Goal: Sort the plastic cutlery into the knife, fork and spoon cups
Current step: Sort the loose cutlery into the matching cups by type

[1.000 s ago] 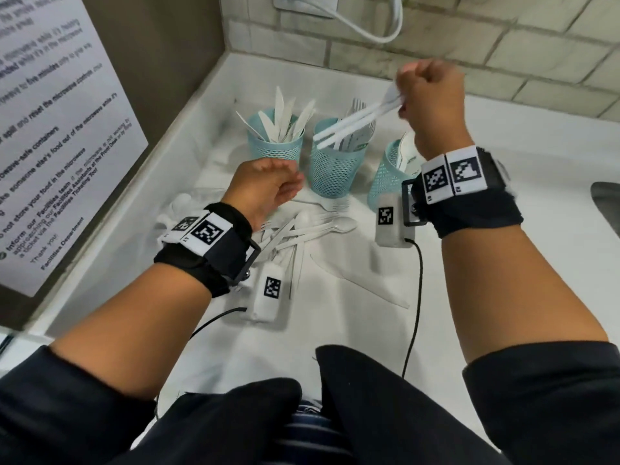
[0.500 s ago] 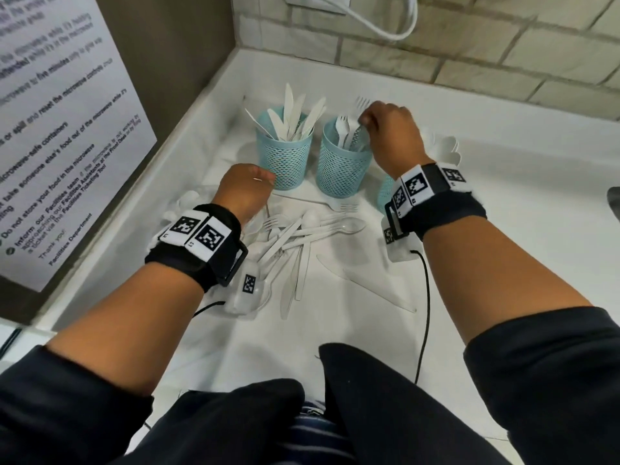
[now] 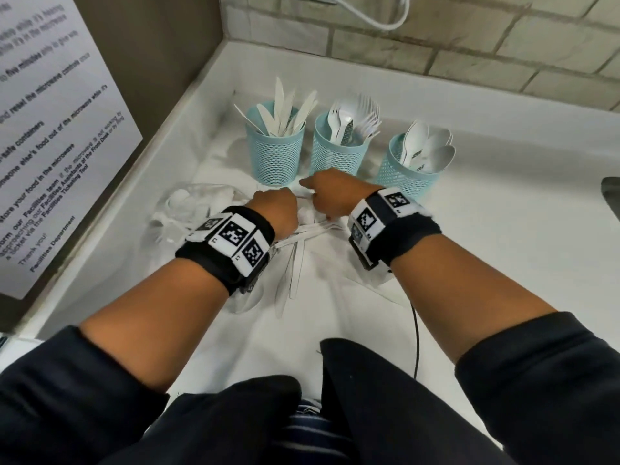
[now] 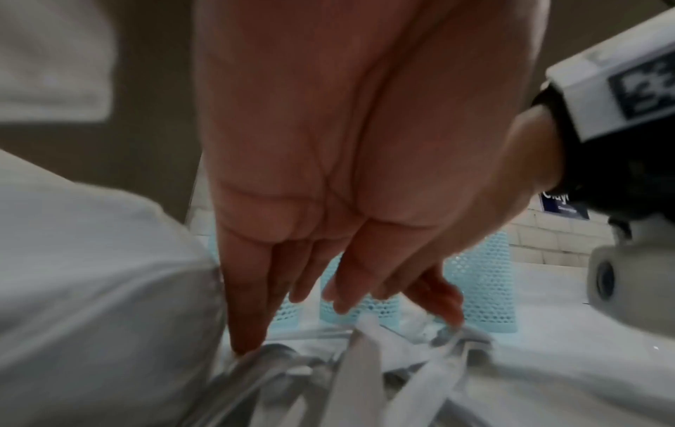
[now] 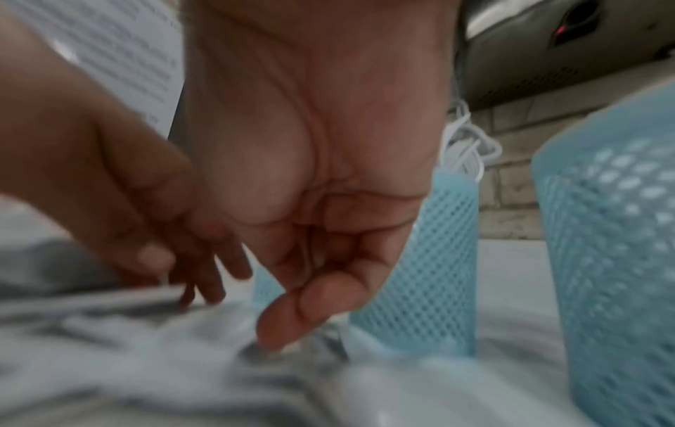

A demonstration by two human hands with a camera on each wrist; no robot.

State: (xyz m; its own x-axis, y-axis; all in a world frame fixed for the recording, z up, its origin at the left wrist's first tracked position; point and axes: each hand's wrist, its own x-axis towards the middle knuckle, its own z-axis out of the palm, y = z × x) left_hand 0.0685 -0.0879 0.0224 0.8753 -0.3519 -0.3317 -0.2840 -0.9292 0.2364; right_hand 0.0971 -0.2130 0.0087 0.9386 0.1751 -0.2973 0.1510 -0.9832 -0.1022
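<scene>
Right hand (image 3: 330, 199) down from fork cup (image 3: 339, 152)

- Dark sleeves (image 3: 543, 391) pushed up to mid-forearm, lower frame.
- Black wristbands (image 3: 407, 241) at centre frame, topped with white blocks (image 3: 235, 236) bearing black square-pattern markers.
- Thin black cable (image 3: 417, 337) trailing below right band.
- Striped fabric (image 3: 308, 427) at bottom centre.

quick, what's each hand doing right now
Left hand: open, straight fingers reaching into the loose cutlery, gripping nothing.
Right hand: open, fingers loosely curled over the same pile, holding nothing.
</scene>
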